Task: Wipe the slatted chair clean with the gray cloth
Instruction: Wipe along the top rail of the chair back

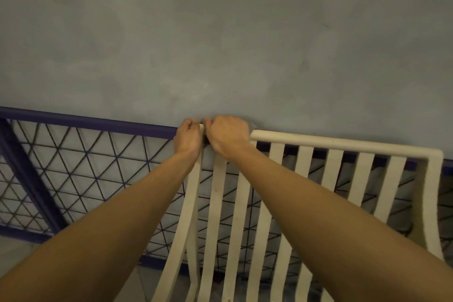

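Observation:
A cream slatted chair (343, 141) shows its curved backrest, with vertical slats running down from a rounded top rail. Both hands are at the rail's left corner. My left hand (187, 138) has curled fingers wrapped over the corner. My right hand (228, 135) sits beside it, fingers curled over the rail and onto a gray cloth (204, 141). Only small dark bits of the cloth show between and under the hands.
Behind the chair runs a dark purple metal railing (85, 120) with diagonal wire mesh (85, 167). A gray concrete surface (220, 32) fills the upper half of the view. The chair's right corner (434, 157) curves down near the frame edge.

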The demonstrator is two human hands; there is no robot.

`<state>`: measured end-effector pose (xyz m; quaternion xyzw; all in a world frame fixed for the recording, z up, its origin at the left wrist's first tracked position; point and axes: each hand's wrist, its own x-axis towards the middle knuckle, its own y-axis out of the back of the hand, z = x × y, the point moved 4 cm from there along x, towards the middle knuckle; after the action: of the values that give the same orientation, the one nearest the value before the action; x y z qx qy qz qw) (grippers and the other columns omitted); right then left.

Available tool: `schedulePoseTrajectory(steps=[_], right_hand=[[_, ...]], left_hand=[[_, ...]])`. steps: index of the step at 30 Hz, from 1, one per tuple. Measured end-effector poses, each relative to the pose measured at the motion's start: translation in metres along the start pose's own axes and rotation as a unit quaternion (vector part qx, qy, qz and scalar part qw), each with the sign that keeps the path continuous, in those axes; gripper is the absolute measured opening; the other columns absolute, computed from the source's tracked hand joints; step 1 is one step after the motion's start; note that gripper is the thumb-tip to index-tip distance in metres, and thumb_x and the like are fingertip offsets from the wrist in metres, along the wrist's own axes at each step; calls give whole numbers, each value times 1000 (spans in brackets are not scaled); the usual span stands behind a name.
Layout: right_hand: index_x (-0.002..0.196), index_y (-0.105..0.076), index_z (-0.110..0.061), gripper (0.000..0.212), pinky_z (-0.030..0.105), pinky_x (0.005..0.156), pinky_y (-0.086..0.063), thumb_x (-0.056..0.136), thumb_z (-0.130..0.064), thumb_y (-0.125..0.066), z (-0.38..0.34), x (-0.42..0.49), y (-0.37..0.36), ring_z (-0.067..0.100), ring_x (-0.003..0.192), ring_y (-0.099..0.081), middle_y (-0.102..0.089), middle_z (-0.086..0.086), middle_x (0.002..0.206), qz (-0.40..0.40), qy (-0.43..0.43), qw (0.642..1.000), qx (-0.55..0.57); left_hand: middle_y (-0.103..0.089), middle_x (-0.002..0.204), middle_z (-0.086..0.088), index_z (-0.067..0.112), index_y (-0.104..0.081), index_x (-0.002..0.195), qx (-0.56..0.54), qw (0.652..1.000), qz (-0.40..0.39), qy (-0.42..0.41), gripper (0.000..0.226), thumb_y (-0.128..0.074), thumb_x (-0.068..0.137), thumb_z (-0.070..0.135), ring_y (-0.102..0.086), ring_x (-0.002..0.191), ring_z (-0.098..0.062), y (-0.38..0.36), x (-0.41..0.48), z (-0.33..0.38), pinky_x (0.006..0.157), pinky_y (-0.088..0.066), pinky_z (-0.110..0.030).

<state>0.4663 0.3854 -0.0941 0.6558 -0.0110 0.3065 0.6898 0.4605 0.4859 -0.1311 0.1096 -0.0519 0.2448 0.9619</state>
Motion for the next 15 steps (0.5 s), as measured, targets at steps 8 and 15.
schedulePoseTrajectory(steps=[8, 15], right_hand=[[129, -53, -15, 33, 35, 95, -35, 100, -27, -42, 26, -43, -18, 24, 106, -51, -57, 5, 118, 120, 53, 982, 135], [112, -56, -15, 33, 42, 64, -41, 105, -28, -27, 48, -23, 2, 34, 87, -63, -65, 10, 96, 21, -35, 999, -2]], left_hand=[[-58, 95, -6, 6, -62, 102, 123, 987, 13, -99, 26, -37, 101, 15, -52, 87, -20, -2, 3, 9, 73, -37, -27], [-60, 85, -20, 9, -53, 79, 281, 926, -67, -244, 30, -36, 102, 14, -55, 86, -38, -22, -3, 24, 83, -37, -42]])
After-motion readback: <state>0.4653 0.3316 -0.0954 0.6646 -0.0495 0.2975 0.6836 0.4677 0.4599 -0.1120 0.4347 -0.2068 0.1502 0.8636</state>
